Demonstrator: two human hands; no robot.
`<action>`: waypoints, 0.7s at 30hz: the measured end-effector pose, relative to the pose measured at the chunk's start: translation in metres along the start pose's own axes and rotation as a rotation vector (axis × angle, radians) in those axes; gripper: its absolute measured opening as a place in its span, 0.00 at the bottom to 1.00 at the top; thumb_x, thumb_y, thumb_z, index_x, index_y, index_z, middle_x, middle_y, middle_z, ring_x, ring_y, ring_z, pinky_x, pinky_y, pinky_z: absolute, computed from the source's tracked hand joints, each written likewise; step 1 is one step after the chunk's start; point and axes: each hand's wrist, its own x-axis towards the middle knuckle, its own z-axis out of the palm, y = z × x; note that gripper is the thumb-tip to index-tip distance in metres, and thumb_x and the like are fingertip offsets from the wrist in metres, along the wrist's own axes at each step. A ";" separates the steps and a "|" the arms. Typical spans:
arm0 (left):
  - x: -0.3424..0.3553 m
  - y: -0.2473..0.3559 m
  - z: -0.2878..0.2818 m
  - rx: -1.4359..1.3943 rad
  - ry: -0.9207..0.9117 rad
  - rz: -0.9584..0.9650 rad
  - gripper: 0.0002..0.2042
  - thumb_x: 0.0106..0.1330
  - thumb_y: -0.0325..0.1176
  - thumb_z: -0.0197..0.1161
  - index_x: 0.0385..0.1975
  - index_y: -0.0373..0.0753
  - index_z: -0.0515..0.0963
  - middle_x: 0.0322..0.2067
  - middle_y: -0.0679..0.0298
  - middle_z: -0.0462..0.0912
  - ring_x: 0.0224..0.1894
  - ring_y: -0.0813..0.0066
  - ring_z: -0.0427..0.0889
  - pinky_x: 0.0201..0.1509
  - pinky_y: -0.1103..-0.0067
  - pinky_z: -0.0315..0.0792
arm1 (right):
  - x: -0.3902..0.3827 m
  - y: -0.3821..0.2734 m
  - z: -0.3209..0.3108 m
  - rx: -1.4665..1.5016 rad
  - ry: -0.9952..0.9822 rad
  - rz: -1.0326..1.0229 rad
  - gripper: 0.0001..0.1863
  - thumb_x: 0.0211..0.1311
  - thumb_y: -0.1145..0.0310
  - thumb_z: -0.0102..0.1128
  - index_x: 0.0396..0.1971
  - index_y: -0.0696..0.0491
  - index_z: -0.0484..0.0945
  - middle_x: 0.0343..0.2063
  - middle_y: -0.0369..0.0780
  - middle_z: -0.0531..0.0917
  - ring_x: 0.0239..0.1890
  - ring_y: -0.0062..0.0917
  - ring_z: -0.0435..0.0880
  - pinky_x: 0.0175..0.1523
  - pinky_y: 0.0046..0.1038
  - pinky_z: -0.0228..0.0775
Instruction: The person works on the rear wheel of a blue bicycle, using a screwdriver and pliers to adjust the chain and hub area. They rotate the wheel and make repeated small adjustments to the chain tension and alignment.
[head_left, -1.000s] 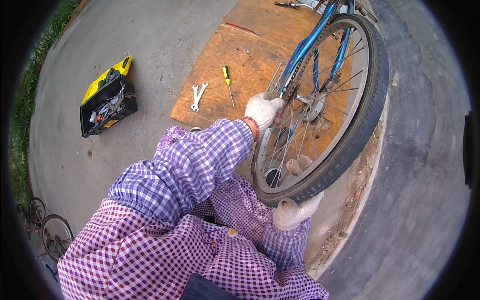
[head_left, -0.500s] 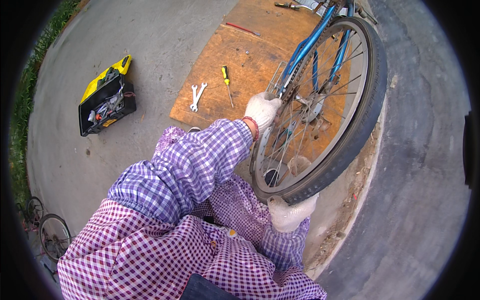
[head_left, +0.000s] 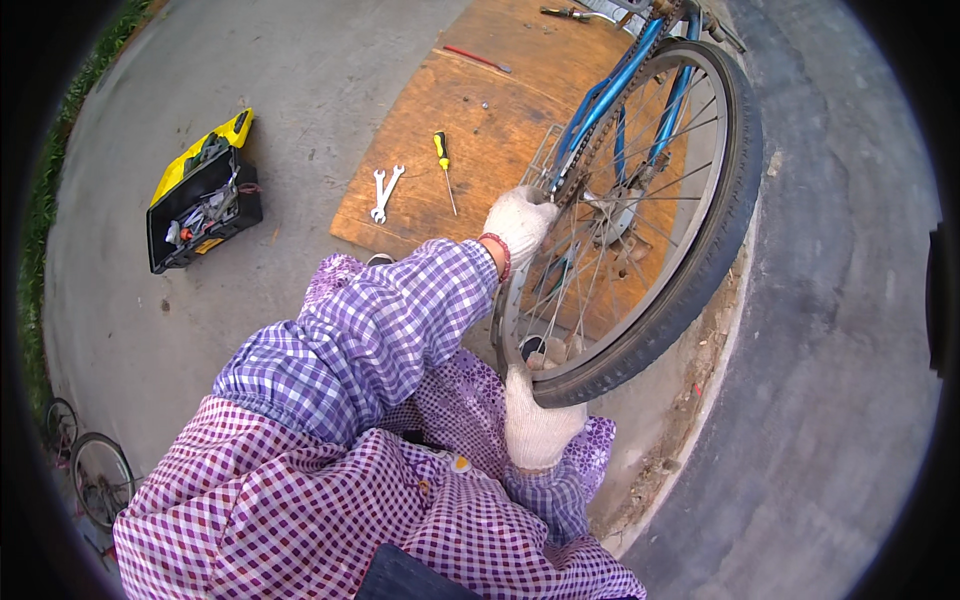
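Note:
A bicycle wheel (head_left: 741, 150) with a black tire and thin spokes stands tilted before me, attached to a blue bicycle frame (head_left: 606, 92) with a chain (head_left: 603, 128). My left hand (head_left: 521, 222), in a white knit glove, is closed at the wheel's left side, beside the frame's lower end. What its fingers wrap round is hidden. My right hand (head_left: 542, 425), also gloved, grips the tire at the wheel's near bottom, thumb up along its left side and palm beneath. On the wooden board (head_left: 400, 225) lie a yellow-black screwdriver (head_left: 443, 160) and two wrenches (head_left: 385, 193).
An open black toolbox (head_left: 205, 215) with a yellow lid stands on the concrete at left. A red rod-like tool (head_left: 476, 59) lies on the board's far part. A low kerb edge (head_left: 722, 350) runs along the right. Another bicycle's wheel (head_left: 102, 480) shows at lower left.
My right hand has shifted left and up around the tire's bottom, its thumb now against the tire's side. My left hand stays beside the frame. The whole view has shifted slightly.

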 end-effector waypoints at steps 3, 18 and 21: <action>-0.003 0.000 0.002 0.012 -0.002 -0.002 0.21 0.68 0.37 0.61 0.54 0.27 0.80 0.30 0.52 0.87 0.28 0.66 0.88 0.35 0.70 0.80 | 0.003 0.009 -0.001 -0.123 -0.004 -0.089 0.26 0.57 0.81 0.72 0.56 0.70 0.76 0.39 0.44 0.88 0.38 0.25 0.87 0.46 0.27 0.80; -0.006 0.005 0.005 -0.111 -0.031 -0.036 0.21 0.69 0.36 0.62 0.55 0.26 0.80 0.28 0.55 0.86 0.24 0.71 0.85 0.29 0.73 0.78 | 0.005 0.020 -0.008 -0.218 -0.033 -0.167 0.27 0.58 0.81 0.70 0.57 0.72 0.74 0.39 0.47 0.88 0.38 0.27 0.89 0.45 0.27 0.82; -0.006 0.006 0.004 -0.104 -0.029 -0.037 0.21 0.69 0.36 0.62 0.55 0.26 0.80 0.28 0.55 0.86 0.24 0.71 0.85 0.29 0.74 0.79 | 0.003 0.017 -0.006 -0.184 -0.028 -0.156 0.27 0.58 0.80 0.70 0.57 0.72 0.74 0.39 0.47 0.89 0.38 0.29 0.89 0.45 0.29 0.82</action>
